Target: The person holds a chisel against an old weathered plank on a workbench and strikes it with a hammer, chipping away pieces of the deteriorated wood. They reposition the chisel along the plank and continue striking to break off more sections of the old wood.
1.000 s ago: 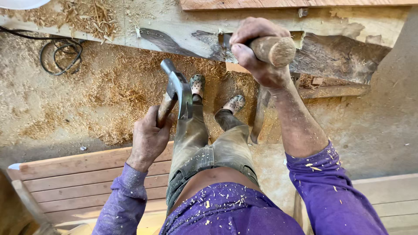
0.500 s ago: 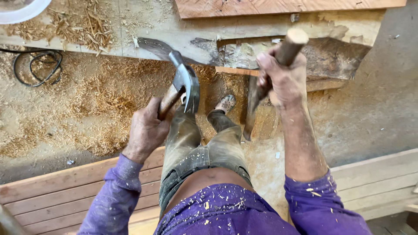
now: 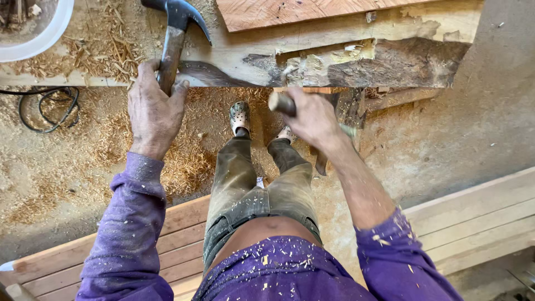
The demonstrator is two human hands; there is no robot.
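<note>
My left hand [image 3: 153, 108] grips the wooden handle of a claw hammer [image 3: 177, 22], its dark steel head raised over the pale plank at the top. My right hand [image 3: 312, 120] is closed on a round wooden tool handle [image 3: 281, 103]; its blade points down and is blurred beside my wrist. A rough timber [image 3: 356, 64] with dark bark and a splintered notch lies across the top, just above my right hand. A reddish board [image 3: 301, 11] rests on it. My legs and grey clogs [image 3: 239, 116] stand between the hands.
Sawdust and shavings [image 3: 83, 139] cover the dirt floor at left. A black cable [image 3: 42, 108] coils near the left edge, a white tub rim [image 3: 44, 39] sits at top left. Stacked planks [image 3: 473, 214] run along the lower part, behind me.
My left hand has lifted the hammer up and leftward over the plank. My right hand, with its wooden handle, has dropped lower and toward the middle, below the notched timber.
</note>
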